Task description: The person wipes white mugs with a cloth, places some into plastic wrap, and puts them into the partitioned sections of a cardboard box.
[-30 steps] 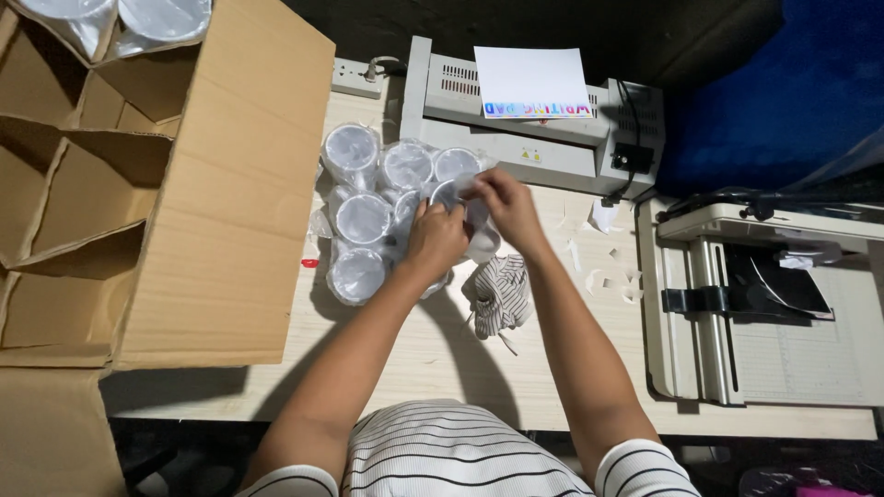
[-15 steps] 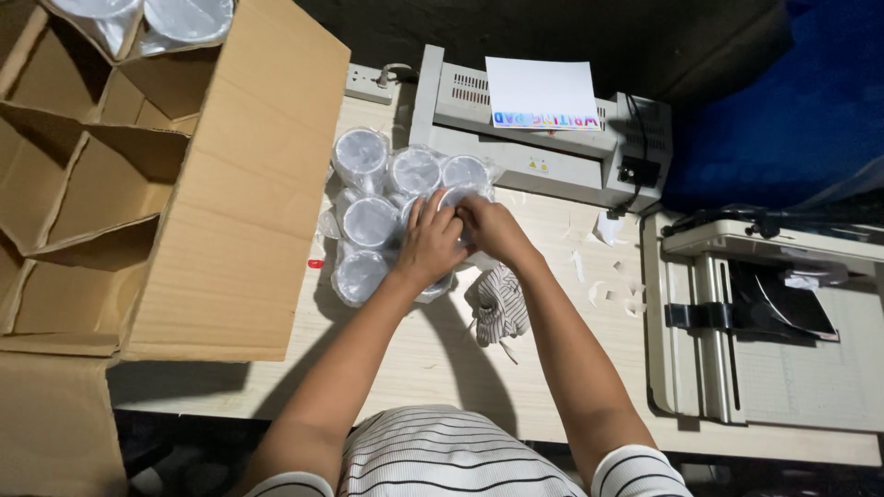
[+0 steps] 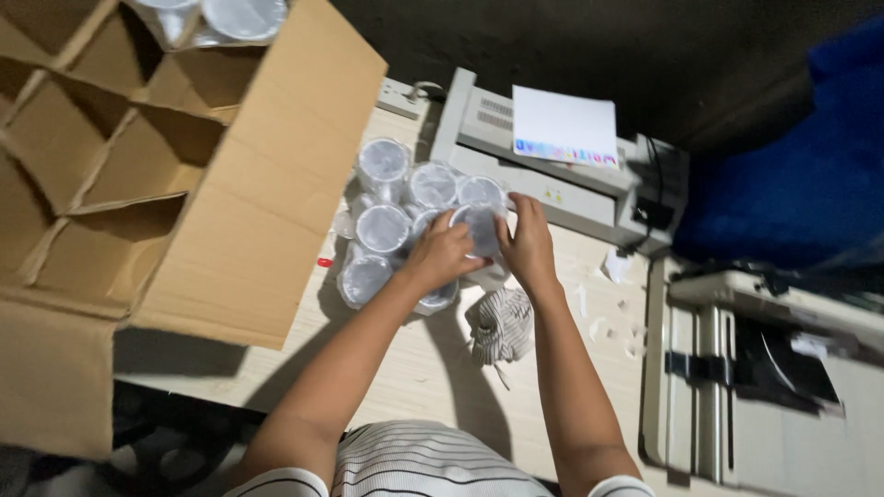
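Head view, looking down: the fingers of both hands curl round one clear plastic tub [image 3: 481, 230], pinching its thin wall from either side, the left hand [image 3: 442, 253] at its near-left edge and the right hand [image 3: 527, 241] at its right. The tub sits over the wooden table [image 3: 405, 368], at the right edge of a cluster of like tubs [image 3: 382, 225] wrapped in clear film. It looks light, thin-walled, smooth and likely slippery, apt to dent if squeezed; the stiffer rim seems the better hold. Just below lies a striped cloth [image 3: 502, 324]; beyond, a grey laminator [image 3: 516, 175]; to the left, an open cardboard box [image 3: 184, 184].
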